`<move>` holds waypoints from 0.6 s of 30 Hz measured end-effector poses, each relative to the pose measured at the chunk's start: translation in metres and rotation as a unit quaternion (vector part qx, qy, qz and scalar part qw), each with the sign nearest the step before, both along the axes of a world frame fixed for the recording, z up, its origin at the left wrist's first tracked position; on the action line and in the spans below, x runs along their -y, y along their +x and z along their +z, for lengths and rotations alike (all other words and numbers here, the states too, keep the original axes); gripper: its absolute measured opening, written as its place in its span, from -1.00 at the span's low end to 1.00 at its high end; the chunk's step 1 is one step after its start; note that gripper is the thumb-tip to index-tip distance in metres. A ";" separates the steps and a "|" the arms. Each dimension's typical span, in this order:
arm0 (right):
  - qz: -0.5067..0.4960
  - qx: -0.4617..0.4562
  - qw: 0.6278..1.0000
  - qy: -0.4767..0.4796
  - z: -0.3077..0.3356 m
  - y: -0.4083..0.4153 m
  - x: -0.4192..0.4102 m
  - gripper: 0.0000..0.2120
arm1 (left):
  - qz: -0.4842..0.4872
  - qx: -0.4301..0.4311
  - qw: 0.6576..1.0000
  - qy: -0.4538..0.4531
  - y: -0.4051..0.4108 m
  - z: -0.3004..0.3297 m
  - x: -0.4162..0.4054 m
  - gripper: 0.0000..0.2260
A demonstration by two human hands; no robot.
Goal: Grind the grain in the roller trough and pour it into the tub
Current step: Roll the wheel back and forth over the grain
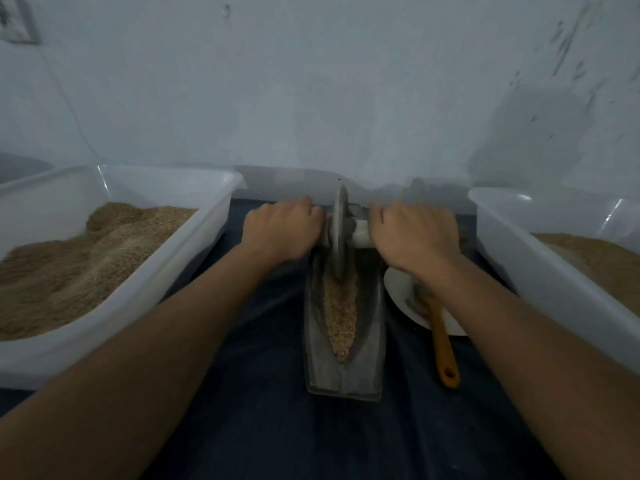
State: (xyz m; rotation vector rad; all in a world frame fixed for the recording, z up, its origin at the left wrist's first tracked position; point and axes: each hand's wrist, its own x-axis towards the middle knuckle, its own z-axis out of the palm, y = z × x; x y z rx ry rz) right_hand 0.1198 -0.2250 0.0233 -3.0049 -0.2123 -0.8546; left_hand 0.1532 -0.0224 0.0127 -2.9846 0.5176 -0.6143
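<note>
Both hands, left hand and right hand, fingers clamped on axle; uneven pushing risks tipping roller disc, spilling grain from trough.

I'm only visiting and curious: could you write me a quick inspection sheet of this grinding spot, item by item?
Surface: dark cloth under everything.
Job's things: roller wheel stands at the far end of the trough; grain lies along its groove. Left tub and right tub both hold grain.
Clutter: white plate with an orange-handled brush.
Grips: left hand and right hand each grip the wheel's axle.
Cables: thin line on wall, unclear.
Surroundings: pale scuffed wall.
</note>
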 end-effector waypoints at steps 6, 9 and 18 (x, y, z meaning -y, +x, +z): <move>-0.032 -0.070 0.997 0.017 0.010 0.025 0.006 -0.60 | 0.014 0.015 1.000 -0.016 -0.002 0.000 0.004 -0.78; -0.020 -0.030 0.999 -0.021 0.001 -0.018 0.001 -0.59 | 0.017 -0.040 0.997 -0.060 -0.035 -0.001 -0.001 -0.64; 0.069 0.086 0.994 -0.012 -0.008 -0.102 -0.003 -0.48 | -0.081 0.051 0.990 -0.100 -0.111 -0.010 -0.024 -0.40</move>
